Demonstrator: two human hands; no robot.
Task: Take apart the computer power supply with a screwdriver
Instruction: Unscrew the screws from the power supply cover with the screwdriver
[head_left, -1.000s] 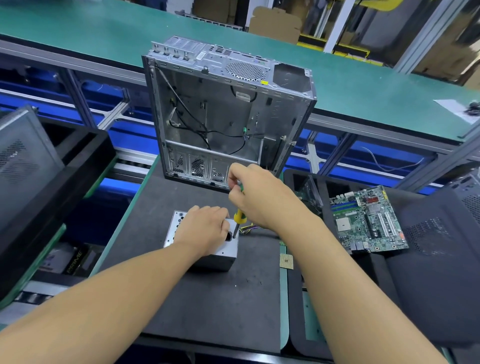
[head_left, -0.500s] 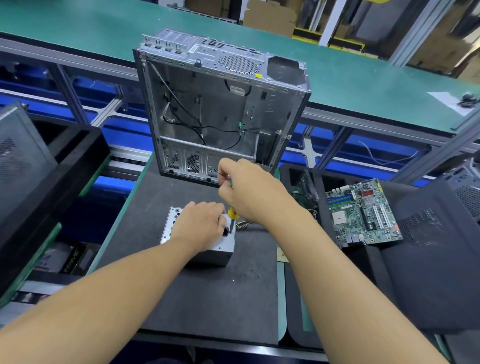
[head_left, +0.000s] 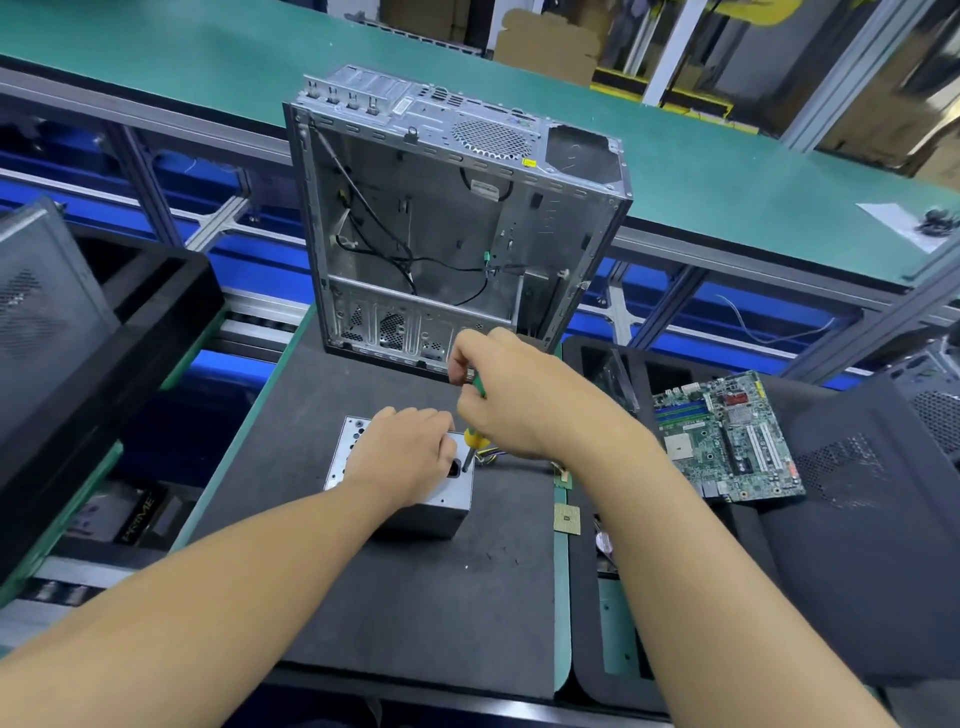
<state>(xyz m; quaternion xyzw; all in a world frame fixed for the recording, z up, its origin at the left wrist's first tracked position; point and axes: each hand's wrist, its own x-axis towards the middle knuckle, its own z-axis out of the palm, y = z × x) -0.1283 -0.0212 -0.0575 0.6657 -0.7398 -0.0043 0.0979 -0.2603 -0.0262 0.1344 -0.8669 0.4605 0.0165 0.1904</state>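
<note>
Our left hand (head_left: 402, 457) lies palm down on top of the power supply (head_left: 349, 453), a grey metal box near the middle of the dark table (head_left: 415, 597). Its fingers curl over the box's top towards the 3 o'clock edge and grip it against the mat. Our right hand (head_left: 519, 400) is closed round the green handle of the screwdriver (head_left: 475, 440), with thumb and fingers pinching the top of the handle. The tool stands nearly upright, its yellow collar just below our fist. Its dark shaft points down at the top corner of the power supply on the 3 o'clock side, beside a dark socket opening. We cannot tell whether the tip sits in a screw.

A bundle of coloured wires (head_left: 491, 458) leaves the box at 3 o'clock, passing under our right wrist.

At 12 o'clock from the power supply stands the open computer case (head_left: 441, 234), upright on the table's far edge, with black cables hanging inside. At 3 o'clock, well apart, a green motherboard (head_left: 727, 441) lies on a black tray. A small square CPU chip (head_left: 567, 518) lies at about 4 o'clock, near the table's green edge. A dark perforated case panel (head_left: 857, 519) lies beyond the motherboard. A green conveyor belt (head_left: 208, 52) runs behind the case.
</note>
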